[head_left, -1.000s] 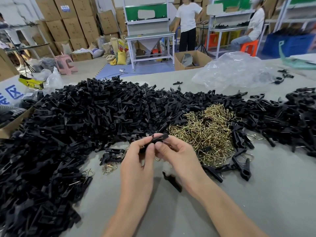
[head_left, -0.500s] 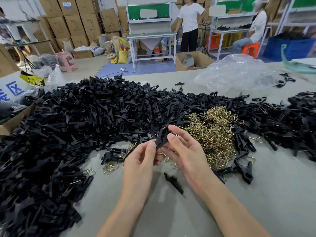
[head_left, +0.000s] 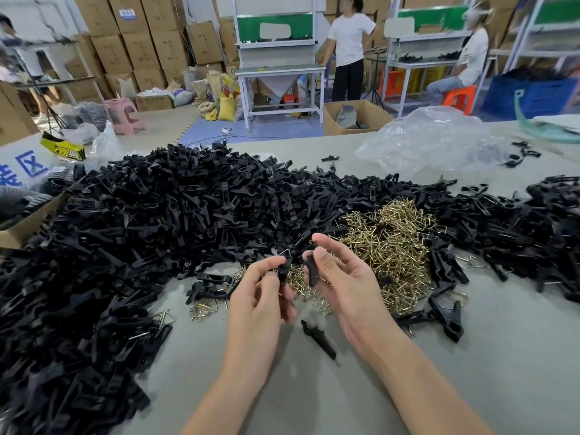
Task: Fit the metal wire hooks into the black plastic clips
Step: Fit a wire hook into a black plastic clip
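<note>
Left hand pinches a black clip half with a wire hook poking from its top, right hand pinches the second clip half just beside it, both roughly upright, narrow gap between them.

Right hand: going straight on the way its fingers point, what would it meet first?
Probably the pile of black clips beyond the right hand, not the wire hooks beside it; the hand's height is unclear.

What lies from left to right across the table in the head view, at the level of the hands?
Large pile of black clips, left hand, right hand, heap of wire hooks, smaller pile of black clips.
</note>
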`<act>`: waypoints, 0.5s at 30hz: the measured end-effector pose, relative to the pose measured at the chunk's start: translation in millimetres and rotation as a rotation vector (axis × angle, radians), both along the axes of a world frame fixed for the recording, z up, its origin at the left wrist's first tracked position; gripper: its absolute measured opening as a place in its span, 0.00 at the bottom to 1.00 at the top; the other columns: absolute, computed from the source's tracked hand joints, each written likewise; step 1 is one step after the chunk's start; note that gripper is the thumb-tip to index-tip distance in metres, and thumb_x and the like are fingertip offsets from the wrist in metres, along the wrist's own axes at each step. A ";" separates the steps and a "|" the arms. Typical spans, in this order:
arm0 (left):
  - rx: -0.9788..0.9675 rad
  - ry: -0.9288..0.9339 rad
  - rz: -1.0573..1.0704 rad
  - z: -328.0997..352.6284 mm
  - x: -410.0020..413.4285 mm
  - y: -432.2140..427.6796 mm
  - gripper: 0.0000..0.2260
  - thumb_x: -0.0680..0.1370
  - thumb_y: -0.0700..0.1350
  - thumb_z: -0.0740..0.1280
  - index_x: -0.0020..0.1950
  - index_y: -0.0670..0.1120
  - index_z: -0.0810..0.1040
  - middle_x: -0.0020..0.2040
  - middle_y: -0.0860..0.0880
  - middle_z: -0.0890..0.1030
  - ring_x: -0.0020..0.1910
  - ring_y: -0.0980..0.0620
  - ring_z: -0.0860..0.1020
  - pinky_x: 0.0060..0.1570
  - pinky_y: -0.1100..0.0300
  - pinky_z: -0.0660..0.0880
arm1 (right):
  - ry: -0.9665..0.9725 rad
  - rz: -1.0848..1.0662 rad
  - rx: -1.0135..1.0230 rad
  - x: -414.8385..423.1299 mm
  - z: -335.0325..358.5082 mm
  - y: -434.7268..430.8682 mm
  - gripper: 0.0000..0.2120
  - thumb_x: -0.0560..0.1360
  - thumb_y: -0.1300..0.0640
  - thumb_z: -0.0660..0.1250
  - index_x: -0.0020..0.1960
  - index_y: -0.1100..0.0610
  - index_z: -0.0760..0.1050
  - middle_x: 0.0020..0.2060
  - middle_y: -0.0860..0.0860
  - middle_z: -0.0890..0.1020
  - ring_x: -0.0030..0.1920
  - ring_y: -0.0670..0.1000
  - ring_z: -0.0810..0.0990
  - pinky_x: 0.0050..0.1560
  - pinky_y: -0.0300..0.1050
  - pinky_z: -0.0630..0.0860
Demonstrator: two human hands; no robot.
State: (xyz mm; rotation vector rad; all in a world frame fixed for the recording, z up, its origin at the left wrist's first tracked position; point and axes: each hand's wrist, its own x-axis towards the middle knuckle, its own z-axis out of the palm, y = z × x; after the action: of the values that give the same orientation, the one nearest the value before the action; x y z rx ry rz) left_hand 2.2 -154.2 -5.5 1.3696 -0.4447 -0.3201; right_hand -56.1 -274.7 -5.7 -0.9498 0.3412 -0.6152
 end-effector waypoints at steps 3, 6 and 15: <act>0.005 0.097 -0.059 0.1 -0.5 -2.7 0.12 0.85 0.42 0.59 0.55 0.49 0.83 0.33 0.50 0.78 0.29 0.52 0.76 0.31 0.62 0.76 | -0.002 0.008 0.009 -0.5 -0.2 -0.6 0.18 0.68 0.58 0.72 0.58 0.55 0.82 0.44 0.52 0.86 0.47 0.49 0.85 0.48 0.40 0.82; -0.015 0.094 -0.141 1.3 -2.0 -3.2 0.10 0.82 0.48 0.63 0.57 0.49 0.82 0.35 0.51 0.80 0.32 0.53 0.78 0.34 0.62 0.77 | 0.021 0.031 -0.016 0.0 -1.2 0.1 0.22 0.68 0.60 0.73 0.62 0.52 0.80 0.46 0.52 0.84 0.51 0.52 0.85 0.55 0.46 0.82; 0.116 -0.167 0.028 -0.6 7.3 3.0 0.09 0.83 0.44 0.64 0.56 0.55 0.82 0.42 0.51 0.84 0.38 0.58 0.80 0.39 0.69 0.75 | 0.039 0.048 -0.050 1.7 -3.8 1.4 0.24 0.65 0.59 0.75 0.60 0.46 0.82 0.51 0.56 0.81 0.58 0.57 0.84 0.56 0.47 0.81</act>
State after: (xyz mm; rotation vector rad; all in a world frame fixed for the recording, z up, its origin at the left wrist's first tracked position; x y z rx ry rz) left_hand 9.5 -151.2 -6.0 1.5209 -0.5517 -0.2120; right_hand -54.4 -273.3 -9.5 -1.0158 0.3377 -0.5639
